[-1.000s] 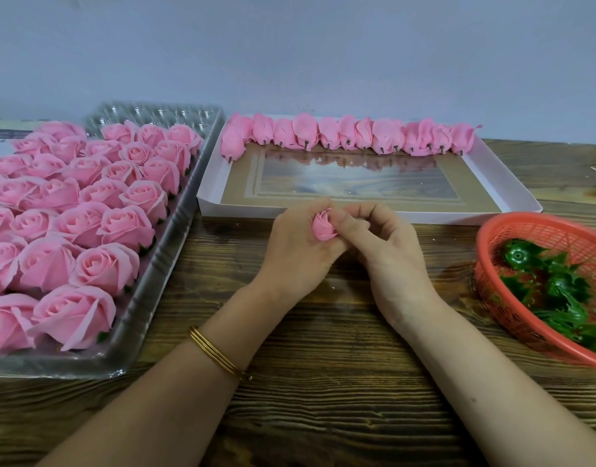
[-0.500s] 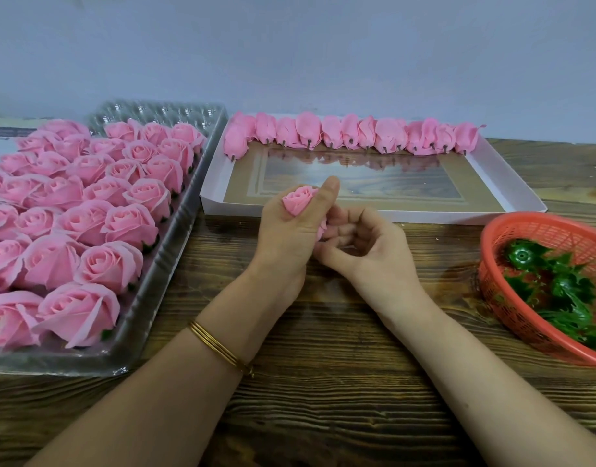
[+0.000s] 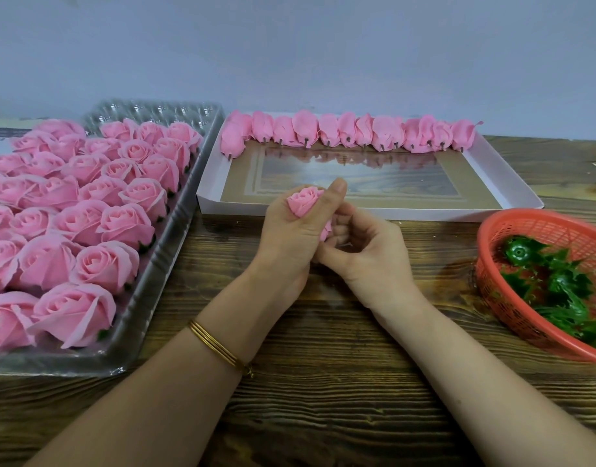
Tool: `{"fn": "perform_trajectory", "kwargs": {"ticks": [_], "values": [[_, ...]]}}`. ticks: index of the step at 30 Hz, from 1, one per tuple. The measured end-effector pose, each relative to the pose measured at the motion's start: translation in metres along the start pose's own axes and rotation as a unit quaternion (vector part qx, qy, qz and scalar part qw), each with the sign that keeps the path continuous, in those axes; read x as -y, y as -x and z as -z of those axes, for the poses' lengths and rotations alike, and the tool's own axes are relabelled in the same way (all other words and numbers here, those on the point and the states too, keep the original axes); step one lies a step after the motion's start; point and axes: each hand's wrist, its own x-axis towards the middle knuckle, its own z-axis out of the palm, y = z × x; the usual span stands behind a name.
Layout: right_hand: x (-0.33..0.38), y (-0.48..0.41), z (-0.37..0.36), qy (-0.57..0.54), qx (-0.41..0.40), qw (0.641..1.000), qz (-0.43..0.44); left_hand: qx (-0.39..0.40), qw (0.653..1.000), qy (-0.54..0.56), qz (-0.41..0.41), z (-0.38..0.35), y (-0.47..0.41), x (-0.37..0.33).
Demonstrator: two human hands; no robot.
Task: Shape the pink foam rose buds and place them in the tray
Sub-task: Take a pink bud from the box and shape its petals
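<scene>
The left hand (image 3: 289, 234) was clamped around a small pink foam rose bud (image 3: 303, 204), thumb laid up its right side, the bloom poking out above the fist. The right hand (image 3: 367, 251) curled against it from the right, fingers (image 3: 343, 220) folded at the bud's base — whether they pinched anything I could not tell. Just beyond, the shallow white cardboard tray (image 3: 512, 183) held a row of shaped pink buds (image 3: 350, 133) along its far edge. On the dark wooden table (image 3: 323, 399), a clear plastic tray of open pink roses (image 3: 84, 227) lay left — a red mesh basket (image 3: 502, 298) right.
</scene>
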Motion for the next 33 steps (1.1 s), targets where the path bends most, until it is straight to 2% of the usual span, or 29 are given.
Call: {"fn": "perform_trajectory", "kwargs": {"ticks": [16,25,33], "values": [[0.005,0.002,0.004,-0.073,0.023,0.995,-0.067,0.075,0.997,-0.003,0.009,0.007,-0.001,-0.001],[0.001,0.000,0.007,-0.090,0.018,0.992,-0.087,0.170,0.984,0.030,0.049,0.019,-0.005,-0.007],[0.004,-0.001,0.006,-0.138,0.065,0.981,-0.118,0.159,0.984,-0.048,0.063,0.017,-0.003,-0.010]]}}
